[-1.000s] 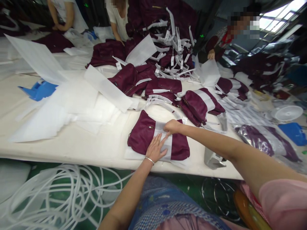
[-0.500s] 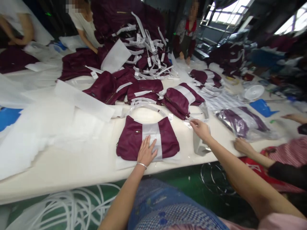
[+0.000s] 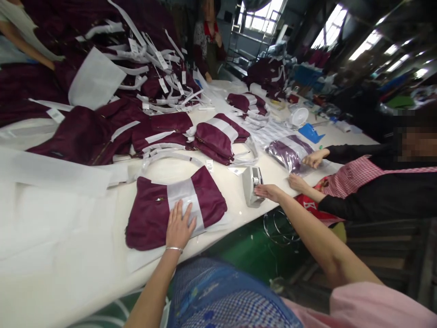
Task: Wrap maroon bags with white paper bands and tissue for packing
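A burgundy handbag [image 3: 148, 218] lies flat before me, with a white paper band [image 3: 186, 193] around its middle and a white-wrapped strap [image 3: 170, 157] looped behind it. My left hand [image 3: 179, 225] rests flat on the band, fingers spread. A tape dispenser [image 3: 250, 189] stands to the right of the bag, near the table edge. At its right side is my right hand [image 3: 269, 192], fingers stretched out and tips touching it; any tape at the fingertips is too small to make out. A white paper tag [image 3: 209, 166] lies behind the bag.
More banded burgundy bags [image 3: 216, 136] lie behind, beside a heap of bags with wrapped straps [image 3: 160, 82]. White paper sheets [image 3: 51, 228] cover the left side. At right, a co-worker's hands [image 3: 307, 171] handle a bag in clear plastic [image 3: 288, 150].
The view has swung right. My right hand has moved from beyond the tape dispenser, where its fingertips were pinched, down to the dispenser's side. My left hand stays on the bag.
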A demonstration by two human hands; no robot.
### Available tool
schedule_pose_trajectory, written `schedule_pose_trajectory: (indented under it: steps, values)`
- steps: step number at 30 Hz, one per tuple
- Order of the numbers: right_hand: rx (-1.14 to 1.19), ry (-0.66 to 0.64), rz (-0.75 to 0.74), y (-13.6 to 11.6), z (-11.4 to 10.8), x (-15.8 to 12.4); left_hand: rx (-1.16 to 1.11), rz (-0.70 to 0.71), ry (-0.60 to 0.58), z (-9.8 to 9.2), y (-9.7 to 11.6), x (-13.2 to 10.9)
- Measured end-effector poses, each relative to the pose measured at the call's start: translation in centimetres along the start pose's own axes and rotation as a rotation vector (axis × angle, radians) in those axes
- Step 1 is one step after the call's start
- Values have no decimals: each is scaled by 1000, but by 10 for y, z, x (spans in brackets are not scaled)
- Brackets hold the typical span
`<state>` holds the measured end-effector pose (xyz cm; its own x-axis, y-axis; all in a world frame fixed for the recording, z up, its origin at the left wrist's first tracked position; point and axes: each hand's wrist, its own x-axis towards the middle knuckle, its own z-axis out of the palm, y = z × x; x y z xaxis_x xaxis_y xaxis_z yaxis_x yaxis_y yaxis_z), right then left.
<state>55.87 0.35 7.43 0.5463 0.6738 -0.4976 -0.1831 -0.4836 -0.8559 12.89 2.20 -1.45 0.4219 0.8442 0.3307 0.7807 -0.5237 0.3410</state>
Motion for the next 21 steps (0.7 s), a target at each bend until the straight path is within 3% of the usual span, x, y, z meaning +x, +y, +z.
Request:
schedule_pose_trajectory:
  steps: [5, 10, 15, 21]
  values:
    - [67, -35, 131, -10, -5, -12, 3, 4, -13, 0, 0, 1]
    - [199, -62, 85, -7, -11, -67, 7, 0, -14, -2, 2, 1]
    - [260, -15, 70, 40, -9, -105, -7, 4, -23, -3, 3, 1]
    - [-11, 160, -127, 92, -2, -80, 11, -3, -32, -3, 3, 1]
